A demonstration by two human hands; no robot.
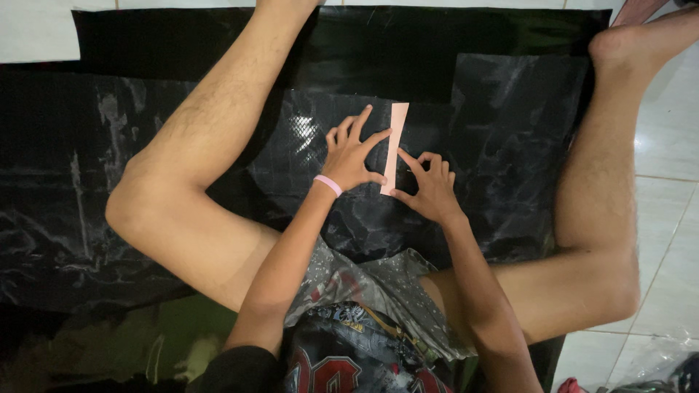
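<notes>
A narrow pale pink paper strip (396, 138) lies lengthwise on a black plastic sheet (502, 124) between my legs. My left hand (352, 154), with a pink band on the wrist, presses fingertips on the strip's left edge, fingers spread. My right hand (431, 189) touches the strip's lower right edge with thumb and forefinger. Neither hand lifts the strip; it stays flat on the sheet.
My bent left leg (196, 160) and right leg (604, 189) flank the work spot on the floor. White floor tiles (666, 145) show at the right and top left. A crumpled clear bag (655, 360) and a dark object sit at the bottom right.
</notes>
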